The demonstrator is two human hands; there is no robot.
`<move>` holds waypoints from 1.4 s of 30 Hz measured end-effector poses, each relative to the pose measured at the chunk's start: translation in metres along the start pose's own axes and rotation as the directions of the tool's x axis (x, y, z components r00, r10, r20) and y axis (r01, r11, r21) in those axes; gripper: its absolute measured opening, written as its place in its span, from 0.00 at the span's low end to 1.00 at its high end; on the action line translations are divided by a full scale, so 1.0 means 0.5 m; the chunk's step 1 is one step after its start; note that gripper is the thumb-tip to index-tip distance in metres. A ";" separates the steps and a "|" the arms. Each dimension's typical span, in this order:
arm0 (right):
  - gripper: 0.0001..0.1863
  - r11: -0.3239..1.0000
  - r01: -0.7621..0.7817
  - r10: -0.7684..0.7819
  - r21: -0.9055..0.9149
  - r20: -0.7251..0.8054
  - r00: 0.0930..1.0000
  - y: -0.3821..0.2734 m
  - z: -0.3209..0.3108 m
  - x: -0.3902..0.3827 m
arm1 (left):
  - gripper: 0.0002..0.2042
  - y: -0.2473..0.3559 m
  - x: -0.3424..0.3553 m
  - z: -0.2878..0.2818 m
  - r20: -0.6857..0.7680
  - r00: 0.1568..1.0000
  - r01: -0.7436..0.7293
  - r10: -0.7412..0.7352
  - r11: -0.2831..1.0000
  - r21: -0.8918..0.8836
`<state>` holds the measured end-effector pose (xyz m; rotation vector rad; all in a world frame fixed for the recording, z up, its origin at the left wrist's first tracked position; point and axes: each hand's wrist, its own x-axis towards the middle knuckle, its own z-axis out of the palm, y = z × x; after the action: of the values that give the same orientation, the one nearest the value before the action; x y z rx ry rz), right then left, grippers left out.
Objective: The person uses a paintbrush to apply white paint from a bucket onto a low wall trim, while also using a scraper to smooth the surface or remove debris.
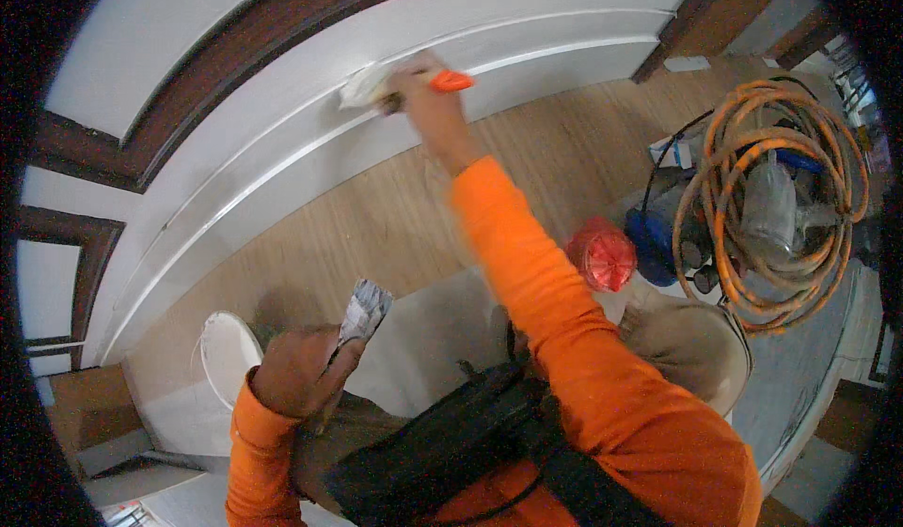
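From my remote seat I see the right hand (425, 90) closed round an orange-handled tool (452, 80), its blurred pale end at the far white wall (273, 118), presumably to work along it, while the near left hand (306, 367) grips a smeared scraper (366, 310) blade-up, likely for ready access

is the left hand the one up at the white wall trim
No, the right hand is up at the white wall trim, while the left hand holds a smeared flat tool lower down.
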<state>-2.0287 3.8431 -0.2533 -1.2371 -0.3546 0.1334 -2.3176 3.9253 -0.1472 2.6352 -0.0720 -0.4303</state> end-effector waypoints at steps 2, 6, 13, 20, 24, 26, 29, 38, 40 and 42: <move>0.04 0.994 0.110 -0.113 -0.026 -0.153 0.982 -0.020 -0.062 0.034 | 0.15 0.001 0.005 -0.001 0.017 1.000 -0.008 0.008 1.000 0.017; 0.04 0.959 0.239 -0.275 -0.154 -0.293 0.916 -0.042 -0.190 0.117 | 0.15 0.007 0.001 -0.003 0.000 1.000 0.025 -0.025 1.000 -0.002; 0.04 0.469 0.359 -0.852 -0.807 -0.307 0.423 -0.010 -0.199 0.097 | 0.15 0.016 -0.030 -0.002 0.053 0.988 0.142 -0.144 0.989 0.029; 0.03 0.893 0.311 -0.341 -0.326 -0.037 0.939 0.089 -0.001 0.031 | 0.15 -0.002 -0.028 -0.007 0.067 0.992 0.105 -0.110 0.992 0.071; 0.02 0.986 0.104 -0.108 -0.133 -0.017 0.994 0.075 0.033 0.048 | 0.15 -0.046 -0.023 -0.025 0.032 0.999 0.015 -0.015 1.000 -0.002; 0.03 0.976 0.166 -0.192 -0.142 -0.191 0.963 0.028 -0.036 0.083 | 0.15 -0.059 -0.029 -0.027 0.036 0.998 0.051 -0.049 0.997 -0.050; 0.05 0.927 0.219 -0.330 -0.303 -0.390 0.860 -0.021 -0.133 0.123 | 0.15 -0.058 -0.042 -0.030 0.000 0.997 0.071 -0.071 0.997 -0.029; 0.06 0.952 0.136 -0.152 -0.274 -0.039 0.988 0.081 0.018 0.081 | 0.17 -0.050 -0.043 -0.032 0.040 0.995 0.091 -0.093 0.995 0.039; 0.05 0.890 0.337 -0.394 -0.309 -0.145 0.908 0.055 -0.021 0.092 | 0.17 -0.057 -0.049 -0.030 0.039 0.995 0.088 -0.089 0.996 0.035; 0.05 0.915 0.311 -0.379 -0.258 -0.282 0.882 0.024 -0.086 0.104 | 0.17 -0.065 -0.056 -0.027 0.034 0.997 0.068 -0.069 0.997 0.027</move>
<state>-1.9642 3.8237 -0.2667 -1.3529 -0.2996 -0.4262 -2.3406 3.9634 -0.1427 2.6624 0.0020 -0.5019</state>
